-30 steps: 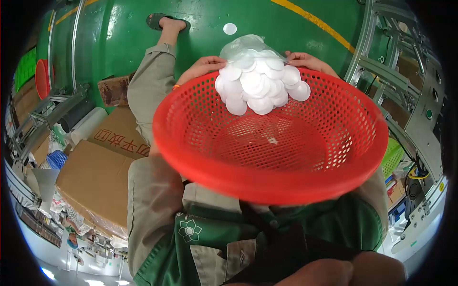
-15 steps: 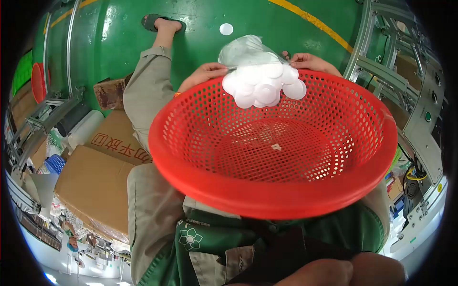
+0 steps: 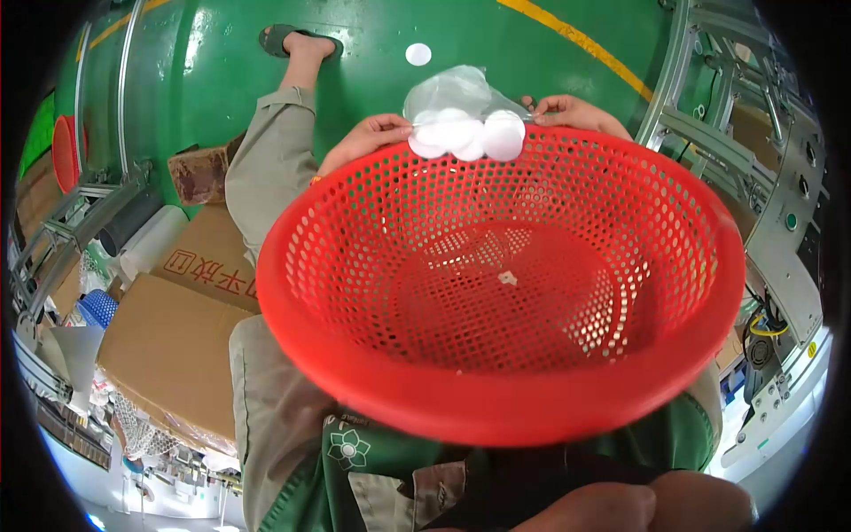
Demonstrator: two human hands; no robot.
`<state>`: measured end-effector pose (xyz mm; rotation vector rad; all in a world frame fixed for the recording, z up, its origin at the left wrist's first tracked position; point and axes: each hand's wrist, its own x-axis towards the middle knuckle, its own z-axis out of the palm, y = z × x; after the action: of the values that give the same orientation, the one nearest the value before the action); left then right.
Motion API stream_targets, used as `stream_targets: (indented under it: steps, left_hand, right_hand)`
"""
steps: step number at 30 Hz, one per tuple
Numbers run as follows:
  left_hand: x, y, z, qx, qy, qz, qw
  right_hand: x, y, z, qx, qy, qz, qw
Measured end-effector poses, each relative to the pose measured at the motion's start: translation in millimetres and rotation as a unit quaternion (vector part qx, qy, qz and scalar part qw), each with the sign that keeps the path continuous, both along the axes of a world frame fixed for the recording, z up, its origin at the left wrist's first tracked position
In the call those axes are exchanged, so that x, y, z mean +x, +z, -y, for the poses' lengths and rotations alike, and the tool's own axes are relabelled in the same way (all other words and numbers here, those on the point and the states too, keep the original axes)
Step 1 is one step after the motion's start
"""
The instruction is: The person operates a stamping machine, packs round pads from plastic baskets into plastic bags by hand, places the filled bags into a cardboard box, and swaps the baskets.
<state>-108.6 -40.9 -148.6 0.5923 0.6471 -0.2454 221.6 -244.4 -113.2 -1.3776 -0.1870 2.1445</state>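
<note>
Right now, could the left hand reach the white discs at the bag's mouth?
Probably yes: the left hand pinches the plastic bag close beside the white discs, though it may need to let go first.

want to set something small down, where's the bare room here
Green floor is bare between the loose white disc and yellow line. The bottom of the red basket looks open around a small pale scrap. Crowded: the basket's far rim, where left hand and right hand hold the plastic bag of white discs, and the left side, around the cardboard box.
</note>
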Motion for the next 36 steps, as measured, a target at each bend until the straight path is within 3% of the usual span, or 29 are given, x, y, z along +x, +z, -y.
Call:
stream_targets:
  steps: [2,4,6,9,10,11,12,13,14,15,16,17,18,19,20,23,25,26,27,28,29,30,31,32,33,34,36]
  left_hand:
    - [1.5,-5.3,1.2,0.024,-0.016,-0.021,0.999]
    - [-3.1,-23.0,3.0,0.025,-0.024,-0.033,0.999]
    - [-3.4,-14.7,3.1,0.041,-0.034,-0.048,0.997]
    - [2.8,-19.3,1.2,0.045,-0.027,-0.070,0.996]
    - [4.3,-21.3,5.1,0.063,-0.012,-0.071,0.995]
    - [5.2,-22.2,8.9,0.081,0.002,-0.071,0.994]
    - [8.9,-24.4,4.6,0.105,0.017,-0.067,0.992]
    - [8.9,-43.2,4.1,0.093,0.060,-0.047,0.993]
    - [13.2,-39.4,4.0,0.081,0.100,-0.067,0.989]
    - [4.1,-78.4,26.7,0.205,0.134,-0.023,0.969]
    - [-2.2,-117.0,46.4,0.327,0.166,0.019,0.930]
    - [10.1,-76.1,36.3,0.307,0.010,-0.096,0.947]
    - [22.2,-16.0,28.6,0.272,-0.146,-0.209,0.928]
    - [31.6,11.1,33.4,0.237,-0.141,-0.183,0.944]
    - [39.8,28.1,39.8,0.201,-0.136,-0.156,0.957]
    - [38.3,38.2,56.4,0.346,-0.267,0.026,0.899]
    - [35.2,38.8,61.5,0.379,-0.282,0.081,0.878]
    - [37.1,52.0,57.8,0.367,-0.315,0.075,0.872]
    - [38.9,61.4,53.2,0.357,-0.348,0.068,0.864]
    - [40.0,63.6,51.0,0.364,-0.371,0.056,0.852]
    - [36.2,54.3,57.7,0.387,-0.371,0.034,0.844]
    - [31.6,44.9,64.7,0.408,-0.371,0.012,0.834]
    - [32.7,48.6,64.6,0.409,-0.403,-0.016,0.819]
    - [34.1,52.7,63.2,0.409,-0.434,-0.043,0.802]
    - [33.1,53.0,64.7,0.403,-0.433,-0.052,0.805]
    - [28.5,47.6,71.3,0.400,-0.441,-0.053,0.801]
    - [34.0,55.2,68.5,0.380,-0.444,-0.079,0.808]
  right_hand:
    - [-2.3,-9.8,6.5,-0.035,-0.027,-0.021,0.999]
    - [-9.0,0.5,4.6,0.037,0.075,0.111,0.990]
    - [-14.1,18.0,13.1,0.019,0.072,0.077,0.994]
    - [-11.7,39.6,26.5,0.225,-0.018,0.118,0.967]
    - [-7.3,38.9,18.8,0.063,0.002,-0.059,0.996]
    - [-5.6,41.7,14.2,-0.104,0.021,-0.232,0.967]
    - [-5.3,57.3,17.3,-0.101,0.022,-0.230,0.968]
    - [-3.7,81.9,27.0,0.122,-0.015,-0.022,0.992]
    - [-0.5,96.8,30.8,0.238,-0.027,0.071,0.968]
    - [2.8,111.6,34.5,0.337,-0.043,0.183,0.923]
    - [7.6,119.0,32.0,0.228,-0.196,0.208,0.931]
    - [17.5,121.0,30.1,0.112,-0.343,0.224,0.905]
    - [61.1,88.5,41.1,0.045,-0.336,0.196,0.920]
    - [111.0,36.0,55.8,-0.024,-0.330,0.167,0.929]
    - [133.7,-4.3,64.9,0.000,-0.374,0.208,0.904]
    - [158.0,-135.0,65.1,-0.022,-0.527,0.312,0.790]
    - [104.4,-169.2,24.9,0.106,-0.655,0.314,0.678]
    - [76.1,-185.0,9.2,0.113,-0.697,0.269,0.655]
    - [64.7,-230.1,12.3,0.043,-0.743,0.115,0.658]
    - [31.5,-249.6,0.9,-0.047,-0.730,-0.012,0.682]
    - [-17.3,-230.0,-47.4,-0.177,-0.672,0.054,0.717]
    - [-48.4,-251.4,-68.0,-0.188,-0.537,0.083,0.818]
    - [-76.8,-253.3,-88.0,-0.089,-0.315,0.199,0.924]
    - [-91.1,-265.8,-109.6,0.038,-0.145,0.410,0.899]
    - [-100.8,-277.1,-128.9,0.162,0.037,0.584,0.795]
    - [-105.9,-285.4,-144.1,0.160,0.035,0.581,0.797]
    - [-107.2,-284.8,-174.9,0.137,0.171,0.723,0.655]
